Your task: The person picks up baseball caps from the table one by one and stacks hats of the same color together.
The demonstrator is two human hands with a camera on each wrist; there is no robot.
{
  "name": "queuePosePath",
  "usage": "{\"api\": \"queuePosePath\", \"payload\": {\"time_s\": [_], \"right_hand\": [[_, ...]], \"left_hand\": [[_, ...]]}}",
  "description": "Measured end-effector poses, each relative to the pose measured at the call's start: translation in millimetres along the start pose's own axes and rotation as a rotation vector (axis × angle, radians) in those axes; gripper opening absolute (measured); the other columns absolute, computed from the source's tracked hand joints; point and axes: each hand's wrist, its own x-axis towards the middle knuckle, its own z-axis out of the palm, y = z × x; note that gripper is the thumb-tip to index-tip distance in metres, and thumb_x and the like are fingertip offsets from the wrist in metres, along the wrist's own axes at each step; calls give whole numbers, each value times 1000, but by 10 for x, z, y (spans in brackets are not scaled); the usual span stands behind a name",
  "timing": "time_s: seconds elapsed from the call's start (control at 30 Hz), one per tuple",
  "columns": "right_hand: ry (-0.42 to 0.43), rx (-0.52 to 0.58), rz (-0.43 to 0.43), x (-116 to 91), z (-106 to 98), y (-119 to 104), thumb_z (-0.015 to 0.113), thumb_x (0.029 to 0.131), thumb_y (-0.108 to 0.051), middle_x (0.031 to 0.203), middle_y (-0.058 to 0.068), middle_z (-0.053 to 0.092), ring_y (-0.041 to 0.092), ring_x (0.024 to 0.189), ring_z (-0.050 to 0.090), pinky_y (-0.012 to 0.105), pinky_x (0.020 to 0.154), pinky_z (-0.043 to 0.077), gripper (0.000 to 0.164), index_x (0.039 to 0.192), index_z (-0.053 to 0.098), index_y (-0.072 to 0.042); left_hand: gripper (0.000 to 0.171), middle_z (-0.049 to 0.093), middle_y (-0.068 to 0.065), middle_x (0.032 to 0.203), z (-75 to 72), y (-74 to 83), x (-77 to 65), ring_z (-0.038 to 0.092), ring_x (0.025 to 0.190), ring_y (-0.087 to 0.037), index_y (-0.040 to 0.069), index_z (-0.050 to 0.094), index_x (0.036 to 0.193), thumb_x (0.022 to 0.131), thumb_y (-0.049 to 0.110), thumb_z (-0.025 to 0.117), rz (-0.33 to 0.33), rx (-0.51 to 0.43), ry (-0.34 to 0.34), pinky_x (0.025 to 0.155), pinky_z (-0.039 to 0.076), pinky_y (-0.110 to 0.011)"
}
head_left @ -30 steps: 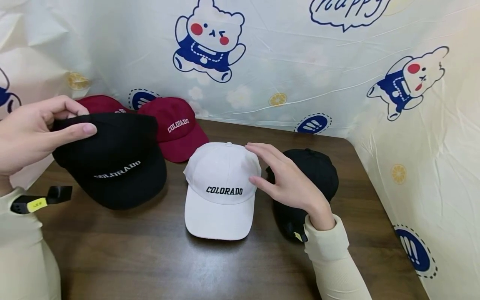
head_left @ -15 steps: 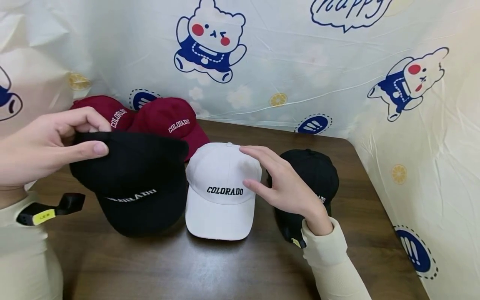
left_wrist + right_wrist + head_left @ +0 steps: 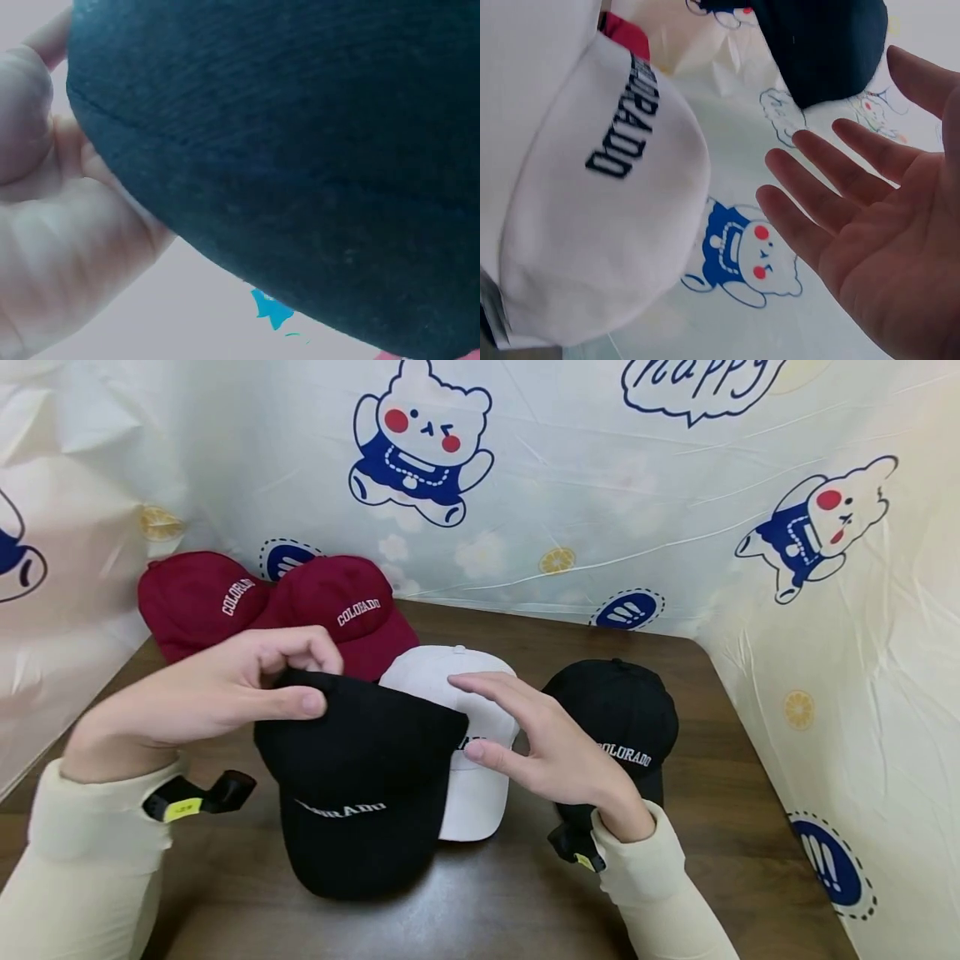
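Observation:
Between thumb and fingers, my left hand (image 3: 247, 689) pinches a black baseball cap (image 3: 360, 760) by its crown edge. The cap hangs brim down in front of a white baseball cap (image 3: 480, 802), hiding its left part and most of its lettering. In the left wrist view the black cloth (image 3: 270, 150) fills most of the picture. My right hand (image 3: 555, 752) hovers at the right of the held cap, fingers extended and apart, with no object in its grasp. In the right wrist view its palm (image 3: 900, 247) faces the camera, and the held cap (image 3: 825, 52) appears beyond the fingertips.
Two maroon baseball caps, a left one (image 3: 195, 602) and a right one (image 3: 337, 602), lie at the back left. Another black cap (image 3: 618, 718) sits right of the white one, partly behind my right hand. A printed curtain (image 3: 525, 485) encloses the brown table (image 3: 742, 827).
My left hand has carried the black cap rightward and nearer, from before the maroon caps to before the white one. My right hand has shifted slightly left and down.

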Motion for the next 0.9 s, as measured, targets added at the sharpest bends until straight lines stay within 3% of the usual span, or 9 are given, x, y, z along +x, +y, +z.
{"api": "queuePosePath", "payload": {"time_s": [0.1,0.2,0.33,0.43,0.57,0.73,0.9], "right_hand": [[-42,35,22,14,30,-23,74,100,-16,157,0,55,15,145,50,41,120,42,61,156,50,-12],[-74,43,58,7,42,-27,74,101,-16,150,-1,60,8,110,65,32,98,55,57,154,53,-12],[-106,73,76,7,42,7,75,101,-14,131,-4,68,7,85,60,31,78,56,47,145,59,-11],[-131,129,77,11,40,52,76,100,-10,115,-5,70,10,94,62,32,79,56,36,133,63,-11],[-159,230,101,5,26,84,75,99,-7,102,-3,68,15,89,62,31,72,53,26,123,63,-10],[-184,329,107,-2,-10,109,73,101,-7,99,2,67,20,92,61,32,75,53,22,119,62,-8],[-189,359,98,-34,-89,124,72,102,-8,97,4,64,21,88,59,31,73,51,19,118,61,-9]], "left_hand": [[15,73,-11,100,110,-20,110,73,89,-29,12,58,115,105,1,62,-31,-56,-17,77,59,-35],[9,73,-14,99,203,-56,206,74,86,-32,9,57,115,107,6,61,-54,-113,-23,74,60,-36],[11,72,-16,99,299,-121,316,74,85,-33,6,56,115,107,11,63,-97,-164,-29,73,60,-36],[13,72,-17,98,347,-169,374,73,85,-33,5,56,114,107,14,64,-115,-181,-43,73,60,-36],[13,72,-18,99,384,-210,413,72,86,-35,5,57,113,108,15,63,-115,-198,-73,74,59,-37],[14,72,-18,103,397,-235,429,72,90,-35,5,57,116,108,16,62,-126,-197,-99,77,60,-38],[18,71,-18,112,392,-266,429,69,103,-35,6,57,122,109,18,61,-133,-198,-146,86,59,-38]]}}
